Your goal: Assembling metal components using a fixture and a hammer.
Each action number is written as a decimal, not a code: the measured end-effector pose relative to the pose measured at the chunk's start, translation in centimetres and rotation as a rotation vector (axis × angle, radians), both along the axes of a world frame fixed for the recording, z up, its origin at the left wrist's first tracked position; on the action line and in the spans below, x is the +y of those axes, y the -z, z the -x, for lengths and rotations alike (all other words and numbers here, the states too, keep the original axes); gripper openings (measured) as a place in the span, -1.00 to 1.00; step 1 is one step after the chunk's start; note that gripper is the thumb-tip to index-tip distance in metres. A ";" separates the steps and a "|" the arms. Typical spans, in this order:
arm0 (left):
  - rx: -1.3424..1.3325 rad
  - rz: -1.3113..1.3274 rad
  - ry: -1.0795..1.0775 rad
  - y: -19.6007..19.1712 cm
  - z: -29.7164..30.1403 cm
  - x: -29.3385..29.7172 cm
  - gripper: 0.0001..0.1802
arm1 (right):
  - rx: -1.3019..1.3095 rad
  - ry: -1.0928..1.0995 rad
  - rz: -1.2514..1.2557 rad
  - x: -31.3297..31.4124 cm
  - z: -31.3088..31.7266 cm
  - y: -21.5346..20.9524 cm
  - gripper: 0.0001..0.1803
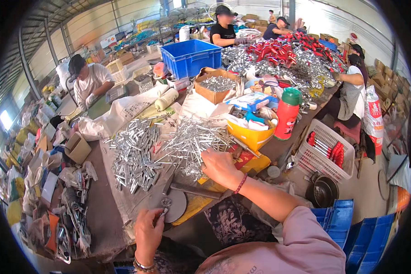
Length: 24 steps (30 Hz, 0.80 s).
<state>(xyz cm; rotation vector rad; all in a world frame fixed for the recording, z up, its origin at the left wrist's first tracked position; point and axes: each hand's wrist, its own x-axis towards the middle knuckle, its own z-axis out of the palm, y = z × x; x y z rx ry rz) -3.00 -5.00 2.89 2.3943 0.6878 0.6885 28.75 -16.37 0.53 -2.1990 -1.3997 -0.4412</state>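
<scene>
My left hand (pixel 149 232) is closed, with a short metal piece (pixel 164 211) pinched between thumb and fingers, beside a round grey disc (pixel 177 206). My right hand (pixel 220 168) reaches to the near edge of a heap of thin metal rods (pixel 196 137), over some small shiny parts (pixel 192 170). Its fingers are bent together, and their tips are hidden, so I cannot see what they hold. Between my hands lies a hammer (pixel 194 189) with a dark handle. Left of the rods spreads a pile of short metal tubes (pixel 133 153).
Beyond the rods stand a carton of small metal parts (pixel 217 86), a yellow box (pixel 249 134), a red flask with a green lid (pixel 287 114) and a blue crate (pixel 192 59). A white basket (pixel 347 160) with red-handled tools is at right. Several co-workers sit around the tables.
</scene>
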 end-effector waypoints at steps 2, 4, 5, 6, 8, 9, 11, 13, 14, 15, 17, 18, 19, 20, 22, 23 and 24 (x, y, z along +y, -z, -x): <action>0.029 -0.091 -0.046 0.4 -0.1 -0.1 -0.77 | -0.022 0.002 0.036 0.1 0.0 -0.3 -0.90; 0.008 -0.130 -0.053 0.6 -0.3 -0.2 -0.79 | -0.023 0.019 0.060 0.2 0.3 -0.5 -0.89; 0.001 -0.164 -0.074 0.9 -0.2 -0.2 -0.82 | -0.010 0.021 0.087 0.2 0.5 -0.4 -0.89; -0.008 -0.167 -0.065 1.3 -0.2 -0.3 -0.82 | -0.017 0.019 0.077 0.2 0.5 -0.4 -0.87; -0.060 -0.137 -0.094 2.0 -0.2 -0.3 -0.83 | -0.033 0.001 0.060 -0.4 0.1 -0.9 -0.87; -0.061 -0.137 -0.090 2.1 -0.2 -0.2 -0.83 | -0.041 -0.025 0.045 -0.7 0.0 -1.2 -0.86; -0.100 0.002 -0.096 2.2 -0.1 -0.3 -0.81 | 0.004 -0.056 0.001 -1.9 -0.2 -2.8 -0.87; -0.117 -0.006 -0.078 2.6 -0.1 -0.1 -0.81 | 0.111 -0.140 -0.104 -3.1 -0.2 -5.0 -0.86; -0.138 -0.016 -0.068 2.7 0.1 -0.1 -0.80 | 0.170 -0.180 -0.124 -3.5 0.0 -6.1 -0.86; -0.138 -0.013 -0.071 2.8 0.1 -0.2 -0.80 | 0.171 -0.183 -0.121 -3.9 0.3 -6.7 -0.86; -0.150 -0.023 -0.079 2.6 0.1 -0.5 -0.82 | 0.163 -0.247 -0.044 -4.5 0.8 -7.4 -0.87; -0.151 -0.021 -0.075 2.5 0.1 -0.6 -0.82 | 0.163 -0.243 -0.043 -4.6 0.9 -7.0 -0.87; -0.152 0.006 -0.074 2.3 0.2 -0.8 -0.83 | 0.193 -0.264 -0.003 -4.5 1.1 -6.0 -0.87; -0.155 0.029 -0.077 2.2 0.2 -0.8 -0.83 | 0.222 -0.288 0.036 -4.2 1.3 -5.3 -0.88; -0.151 0.030 -0.084 2.1 0.4 -1.0 -0.83 | 0.283 -0.292 0.042 -4.2 1.7 -4.3 -0.89; -0.146 0.031 -0.094 2.1 0.6 -1.1 -0.83 | 0.346 -0.300 0.050 -3.9 1.8 -3.9 -0.90; -0.138 0.034 -0.109 2.1 0.8 -1.1 -0.83 | 0.354 -0.314 0.056 -3.5 1.6 -3.1 -0.90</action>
